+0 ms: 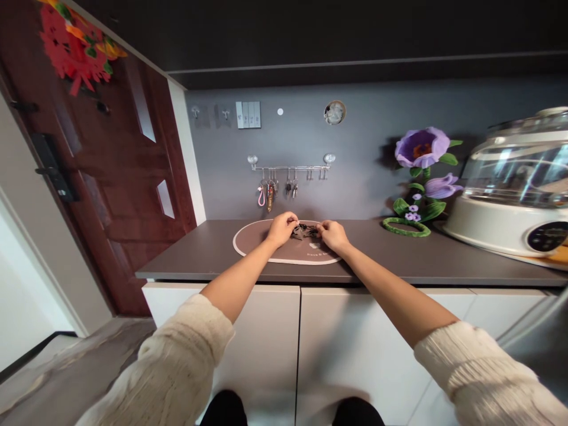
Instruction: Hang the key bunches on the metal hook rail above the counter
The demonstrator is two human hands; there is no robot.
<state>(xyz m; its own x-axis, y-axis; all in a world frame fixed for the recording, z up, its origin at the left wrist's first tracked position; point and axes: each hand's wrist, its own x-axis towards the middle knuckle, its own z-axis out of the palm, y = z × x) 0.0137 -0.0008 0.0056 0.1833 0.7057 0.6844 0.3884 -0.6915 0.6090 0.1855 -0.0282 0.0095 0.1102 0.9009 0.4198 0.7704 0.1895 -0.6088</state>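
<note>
A small cluster of dark metal keys lies on a brown oval mat with a pale border. From the left, my left hand has its thumb and fingers pinched together at the near edge of the cluster. My right hand closes its fingertips on the other side of the same keys. Which single key or ring each hand grips is too small to make out. Behind my hands, more keys hang on a clear hook rail fixed to the grey wall.
The mat rests on a dark countertop above white cabinets. Purple artificial flowers and a white appliance with a clear top stand on the right. A dark red door is at the left, and a dark cabinet overhangs.
</note>
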